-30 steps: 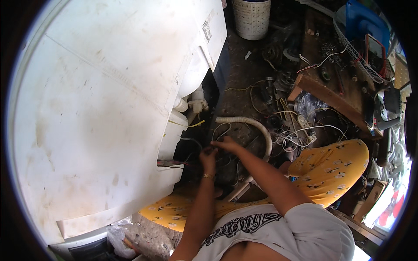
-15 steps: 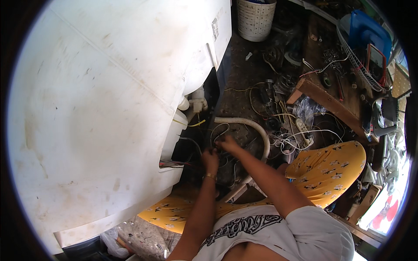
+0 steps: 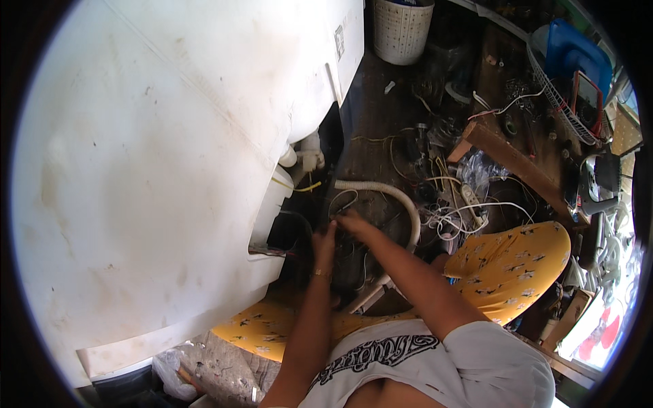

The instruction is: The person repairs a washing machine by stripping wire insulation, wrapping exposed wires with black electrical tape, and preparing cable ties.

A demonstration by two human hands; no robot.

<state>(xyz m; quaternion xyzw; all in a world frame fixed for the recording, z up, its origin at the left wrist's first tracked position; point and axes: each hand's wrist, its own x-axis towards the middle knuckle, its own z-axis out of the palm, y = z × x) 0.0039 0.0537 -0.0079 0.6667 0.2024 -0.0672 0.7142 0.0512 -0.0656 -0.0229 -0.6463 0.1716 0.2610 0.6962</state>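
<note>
A big white appliance lies tipped on its side, filling the left of the view. Both my hands reach into its dark open underside. My left hand is raised with fingers pointing up near black and red wires at the opening. My right hand lies just to its right, fingers curled over the dark parts and thin wires there. What either hand grips is too dark to tell. A ribbed white drain hose arcs just beyond my hands.
Tangled white cables and a power strip litter the floor at right. A wooden plank, a white perforated basket, a wire rack with a blue box and yellow patterned cloth on my knees surround me.
My view has shifted slightly; the hands stay at the appliance's underside, the left hand a bit higher by the wires. Nothing clearly taken or let go.
</note>
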